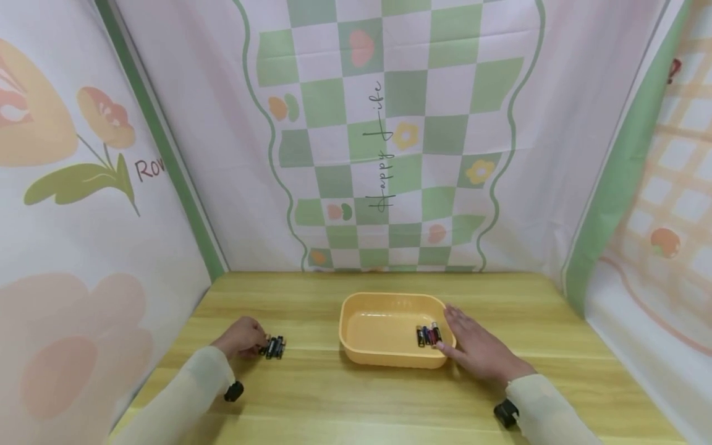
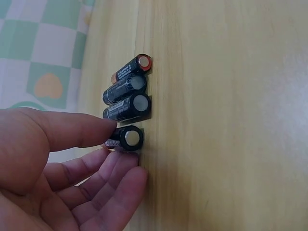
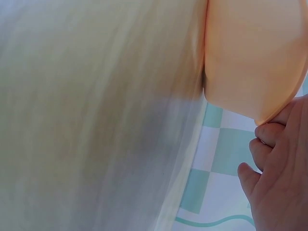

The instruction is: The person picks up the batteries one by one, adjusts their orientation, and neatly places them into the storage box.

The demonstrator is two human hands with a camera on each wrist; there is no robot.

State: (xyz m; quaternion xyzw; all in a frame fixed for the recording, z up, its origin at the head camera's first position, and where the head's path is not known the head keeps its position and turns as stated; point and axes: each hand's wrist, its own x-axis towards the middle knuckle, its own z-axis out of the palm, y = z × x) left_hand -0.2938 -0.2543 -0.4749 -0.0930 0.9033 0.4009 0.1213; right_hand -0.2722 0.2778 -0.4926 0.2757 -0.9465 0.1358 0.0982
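Fingers of the left hand (image 1: 241,337) meet the left end of a short row of dark batteries (image 1: 272,347) on the table (image 1: 311,402), as the head view has it; the yellow tray (image 1: 378,330) holds more batteries (image 1: 427,335), dark, blue and reddish, grouped near its right end, where the right hand (image 1: 481,349) rests straight fingers along the rim. From the left wrist, thumb and fingers pinch a black battery (image 2: 130,138) with a silvery end, just beside three others, the farthest red-ringed. From the right wrist, fingers touch the tray's rim; its contents are hidden.
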